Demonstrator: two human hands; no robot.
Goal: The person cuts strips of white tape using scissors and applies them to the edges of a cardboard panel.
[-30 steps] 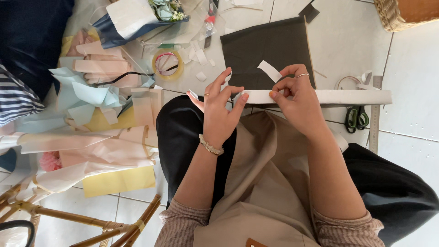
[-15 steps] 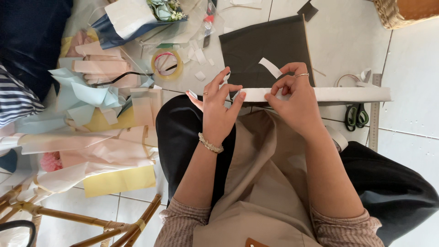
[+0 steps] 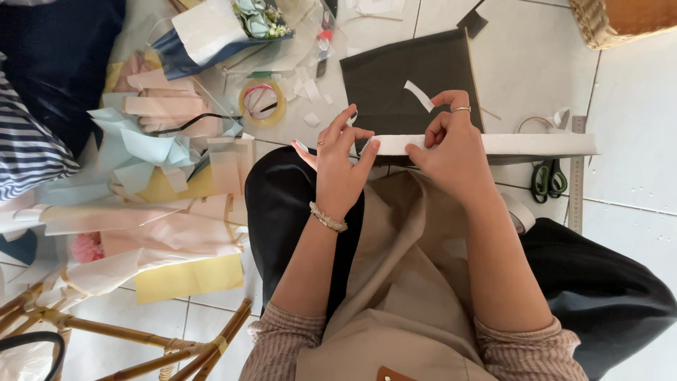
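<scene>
A long white folded paper strip lies across my lap and the floor, stretching to the right. My left hand pinches its left end with thumb and fingers; a bracelet circles that wrist. My right hand, wearing a ring, presses and pinches the strip just right of the left hand. Behind the hands a dark grey sheet of card lies on the tiles with a small white paper scrap on it.
Green-handled scissors and a metal ruler lie at the right. A tape roll and pastel papers crowd the left. A wicker basket sits at top right, rattan legs at bottom left.
Both hands stay on the strip; the fingers have shifted slightly along its left end. Nothing else has moved.
</scene>
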